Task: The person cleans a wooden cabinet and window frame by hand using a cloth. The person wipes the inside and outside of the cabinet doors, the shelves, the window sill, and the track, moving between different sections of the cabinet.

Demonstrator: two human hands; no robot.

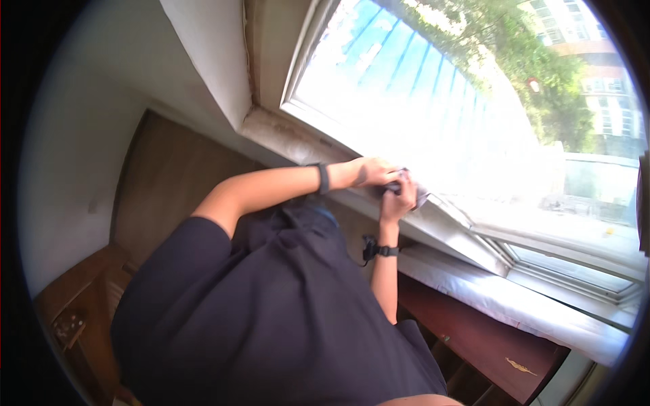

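Both my hands meet at the lower frame of a bright window (pixel 467 128). A crumpled greyish cloth (pixel 422 197) is bunched between them, against the frame. My left hand (pixel 371 170) reaches in from the left, with a dark band on its wrist; its fingers are closed at the bunched cloth and partly hidden. From below comes my right hand (pixel 401 195), its fingers curled round the cloth. A black strap with a small device (pixel 380 250) sits on my right wrist.
The worn window sill (pixel 291 141) runs along the lower frame. A white cover (pixel 514 301) lies above a dark red wooden piece of furniture (pixel 474 325) at the right. Brown wooden furniture (pixel 78 291) stands at the lower left.
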